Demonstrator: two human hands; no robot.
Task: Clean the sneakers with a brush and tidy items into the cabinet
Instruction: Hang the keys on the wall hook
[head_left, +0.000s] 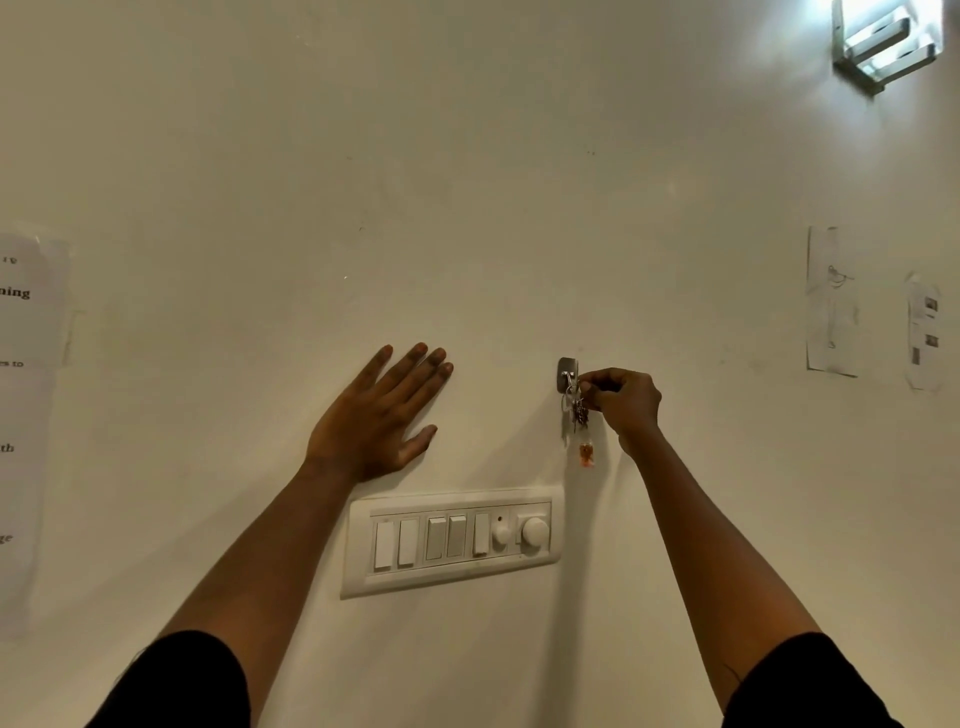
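A plain cream-painted wall (467, 182) fills the whole view. Two bare forearms reach up to it from the bottom corners, each ending below in a black sleeve (182, 686).

Low in the middle sits a wide white plastic switch panel (452, 540) with a row of rocker switches and two round knobs at its right end. At the far left edge a white printed paper sheet (26, 415) is stuck to the wall, only partly in view. At the right hang a narrow white paper strip (831, 301) and a smaller printed slip (923, 332). A lit metal wall lamp (883, 44) glares in the top right corner.

The left hand (379, 415) lies flat on the wall just above the panel's left end, fingers straight and thumb spread, holding nothing.

The right hand (623, 402) is above the panel's right end, its fingers curled, the fingertips pinching a bunch of silver metal keys (574, 410). The bunch sits at the hand's left side, right at a small silver metal hook (566, 370) fixed to the wall; whether its ring is over the hook I cannot tell. A little orange charm (586, 453) dangles from the bunch, below the fingers and clear of the panel.
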